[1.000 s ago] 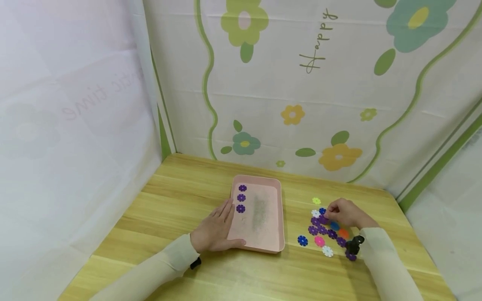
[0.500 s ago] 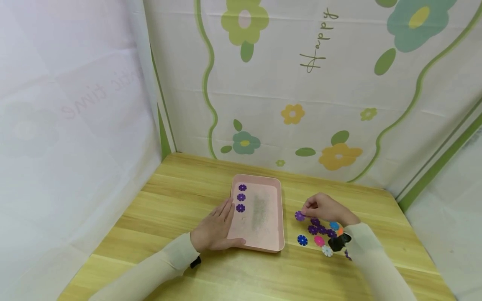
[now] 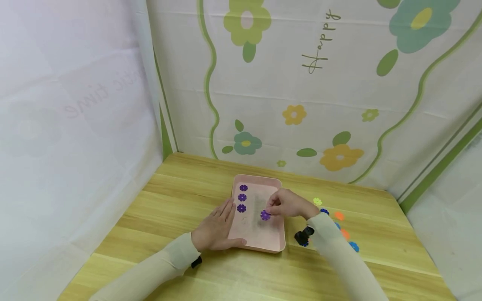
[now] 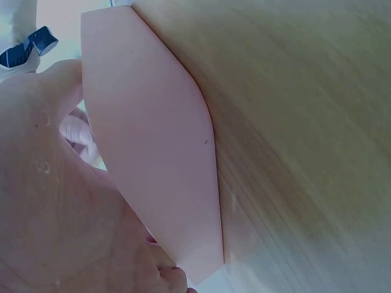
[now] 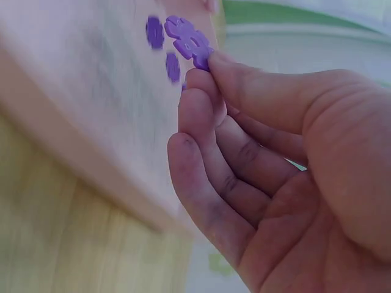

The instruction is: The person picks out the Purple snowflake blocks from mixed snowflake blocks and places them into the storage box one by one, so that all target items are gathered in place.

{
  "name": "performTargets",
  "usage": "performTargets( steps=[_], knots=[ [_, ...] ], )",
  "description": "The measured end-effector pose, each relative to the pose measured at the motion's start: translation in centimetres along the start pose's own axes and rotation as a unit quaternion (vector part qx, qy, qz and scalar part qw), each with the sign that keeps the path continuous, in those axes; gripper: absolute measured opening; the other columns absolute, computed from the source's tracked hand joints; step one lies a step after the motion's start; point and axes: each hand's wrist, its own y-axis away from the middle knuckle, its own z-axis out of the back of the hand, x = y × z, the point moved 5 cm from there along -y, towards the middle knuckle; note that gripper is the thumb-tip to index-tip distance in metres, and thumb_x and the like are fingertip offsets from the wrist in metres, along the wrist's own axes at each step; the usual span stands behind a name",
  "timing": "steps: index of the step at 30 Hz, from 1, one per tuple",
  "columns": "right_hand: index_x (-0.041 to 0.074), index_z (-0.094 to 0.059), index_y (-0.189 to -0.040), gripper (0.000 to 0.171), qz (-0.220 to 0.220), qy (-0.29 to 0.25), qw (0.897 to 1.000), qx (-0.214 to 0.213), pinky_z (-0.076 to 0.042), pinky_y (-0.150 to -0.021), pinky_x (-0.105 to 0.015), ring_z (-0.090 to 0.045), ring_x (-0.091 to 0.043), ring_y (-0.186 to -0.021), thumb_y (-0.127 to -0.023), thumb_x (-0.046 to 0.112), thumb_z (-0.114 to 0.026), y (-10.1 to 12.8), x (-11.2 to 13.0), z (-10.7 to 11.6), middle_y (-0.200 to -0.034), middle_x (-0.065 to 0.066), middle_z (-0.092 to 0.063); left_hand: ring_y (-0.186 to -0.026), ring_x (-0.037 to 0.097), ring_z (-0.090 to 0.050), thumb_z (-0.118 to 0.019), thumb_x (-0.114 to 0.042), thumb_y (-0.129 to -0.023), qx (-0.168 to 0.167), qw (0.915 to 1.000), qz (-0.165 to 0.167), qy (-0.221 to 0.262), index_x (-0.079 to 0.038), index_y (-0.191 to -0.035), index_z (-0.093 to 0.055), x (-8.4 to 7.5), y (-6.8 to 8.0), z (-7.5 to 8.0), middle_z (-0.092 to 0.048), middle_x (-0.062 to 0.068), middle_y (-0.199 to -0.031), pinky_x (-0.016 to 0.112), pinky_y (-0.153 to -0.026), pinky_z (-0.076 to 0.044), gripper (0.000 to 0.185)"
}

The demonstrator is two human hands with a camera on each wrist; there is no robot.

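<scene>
My right hand [image 3: 289, 204] pinches a purple snowflake disc [image 3: 265, 215] between thumb and forefinger, above the right half of the pink tray [image 3: 256, 244]. In the right wrist view, this disc [image 5: 190, 43] is tilted at the fingertips. Three purple discs [image 3: 242, 197] lie in a column along the tray's left side. My left hand [image 3: 215, 225] rests on the tray's left edge with its fingers straight and the thumb over the near rim. In the left wrist view the palm [image 4: 49, 183] lies against the tray's outer wall [image 4: 153, 140].
Right of the tray lie loose discs on the wooden table [image 3: 180, 196]: a yellow disc [image 3: 318, 201], an orange disc [image 3: 339, 215], a blue disc [image 3: 354, 246] and others partly hidden by the right sleeve [image 3: 339, 255]. A patterned cloth [image 3: 263, 83] hangs behind the table.
My right hand has picked a purple disc from the pile and carried it left, over the tray. The left hand has stayed in place.
</scene>
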Motion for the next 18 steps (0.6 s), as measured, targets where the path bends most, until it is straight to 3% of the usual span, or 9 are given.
performTargets(
  steps=[8,18],
  knots=[
    [0.014,-0.081,-0.087,0.012,0.007,0.009,1.0,0.002,-0.055,-0.067,-0.02,-0.064,-0.004,-0.071,-0.098,0.016,-0.077,-3.5,2.2,-2.9,-0.081,0.006,-0.077,-0.165,0.039,-0.015,-0.039,-0.087,-0.095,0.007,0.9999,0.004,-0.013,0.006,-0.165,-0.02,0.1,-0.1,-0.5,-0.007,0.025,-0.176,0.05,-0.131,-0.029,0.118],
    [0.011,-0.081,-0.084,0.017,-0.026,-0.01,1.0,0.001,-0.055,-0.063,-0.022,-0.063,-0.009,-0.064,-0.099,0.018,-0.076,-5.5,2.4,-5.3,-0.076,0.0,-0.076,-0.165,0.038,-0.017,-0.038,-0.088,-0.094,-0.007,0.9997,0.002,-0.021,0.006,-0.165,-0.021,0.3,-0.3,-0.8,-0.008,0.025,-0.176,0.05,-0.13,-0.032,0.119]
  ],
)
